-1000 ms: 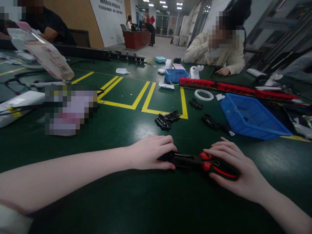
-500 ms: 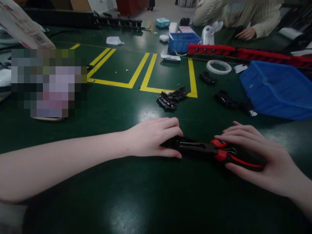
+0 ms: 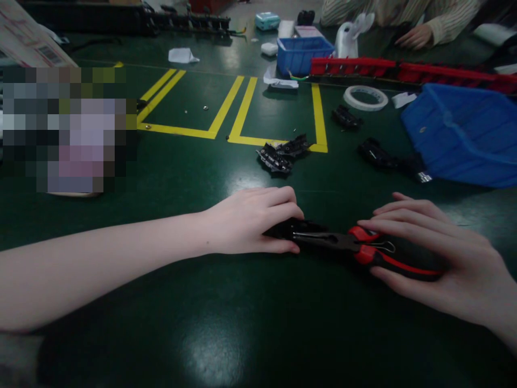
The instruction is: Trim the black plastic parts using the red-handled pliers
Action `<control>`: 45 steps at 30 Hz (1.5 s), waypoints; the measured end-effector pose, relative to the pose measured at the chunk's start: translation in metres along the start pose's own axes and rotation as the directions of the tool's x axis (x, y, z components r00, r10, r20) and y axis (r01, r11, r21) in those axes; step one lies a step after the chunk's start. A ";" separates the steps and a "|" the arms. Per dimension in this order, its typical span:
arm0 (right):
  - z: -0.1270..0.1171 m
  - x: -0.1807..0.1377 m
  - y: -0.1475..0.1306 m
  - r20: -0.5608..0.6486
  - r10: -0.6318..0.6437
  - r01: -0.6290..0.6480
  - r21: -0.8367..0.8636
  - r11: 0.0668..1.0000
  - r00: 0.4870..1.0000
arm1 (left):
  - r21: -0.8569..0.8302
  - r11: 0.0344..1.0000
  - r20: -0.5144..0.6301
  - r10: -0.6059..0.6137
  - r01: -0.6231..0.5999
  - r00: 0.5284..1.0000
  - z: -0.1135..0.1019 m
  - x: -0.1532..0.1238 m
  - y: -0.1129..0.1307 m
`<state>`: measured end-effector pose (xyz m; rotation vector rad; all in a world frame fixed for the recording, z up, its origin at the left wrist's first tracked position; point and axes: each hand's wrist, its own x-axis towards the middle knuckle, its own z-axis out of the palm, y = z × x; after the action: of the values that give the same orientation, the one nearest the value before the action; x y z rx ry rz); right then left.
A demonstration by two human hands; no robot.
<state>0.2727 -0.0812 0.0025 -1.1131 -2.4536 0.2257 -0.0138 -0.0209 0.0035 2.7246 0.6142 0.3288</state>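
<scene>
My left hand (image 3: 262, 218) is closed around a black plastic part (image 3: 280, 230), mostly hidden under the fingers and lying low over the dark green table (image 3: 226, 307). Long-nose pliers (image 3: 343, 241) with red and black handles point left, their jaw tips against or close to that part; the exact contact is hidden. Wrapped round the plier handles is my right hand (image 3: 440, 253), fingers on the far side and thumb on the near side. Beyond my hands lie black plastic pieces (image 3: 277, 158) by the yellow tape, with more black pieces (image 3: 377, 153) to the right.
A blue bin (image 3: 464, 134) stands at the right, near a tape roll (image 3: 365, 98). Farther back are a small blue crate (image 3: 302, 55) and a red strip (image 3: 353, 67). Yellow tape lines (image 3: 177, 129) mark the table. Another person's hand (image 3: 416, 36) rests at the far right.
The whole view has shifted slightly, so the far objects sit higher in the picture. Both hands keep their holds, and the pliers stay at the black part with hardly any movement.
</scene>
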 end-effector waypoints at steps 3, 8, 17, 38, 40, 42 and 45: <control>0.000 0.000 0.001 0.009 0.014 -0.014 -0.012 1.000 1.000 | 0.000 1.000 0.004 -0.007 0.007 1.000 0.000 0.000 0.000; 0.000 -0.001 0.002 -0.020 0.010 -0.011 -0.016 1.000 1.000 | -0.012 1.000 0.013 -0.020 0.020 1.000 0.000 -0.001 0.000; -0.002 -0.002 0.001 0.018 0.075 -0.075 0.006 0.997 0.997 | -0.020 1.000 0.009 -0.017 0.017 1.000 0.000 -0.001 0.000; -0.005 -0.002 0.000 0.041 0.028 -0.026 -0.030 0.999 0.999 | -0.022 1.000 0.018 -0.021 0.021 1.000 -0.001 0.000 0.000; -0.007 -0.002 0.000 0.043 0.013 -0.011 -0.040 0.999 0.999 | -0.020 1.000 0.020 -0.022 0.022 1.000 -0.001 -0.001 0.001; -0.009 -0.003 0.001 0.047 0.009 -0.007 -0.045 0.999 0.999 | -0.022 1.000 0.019 -0.018 0.019 1.000 -0.001 -0.001 0.001; -0.010 -0.003 0.000 0.044 0.017 -0.015 -0.043 0.999 0.999 | -0.027 1.000 0.012 -0.006 0.006 1.000 -0.001 -0.001 0.001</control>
<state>0.2790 -0.0832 0.0103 -1.1577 -2.5000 0.2058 -0.0146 -0.0216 0.0041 2.6965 0.6107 0.3172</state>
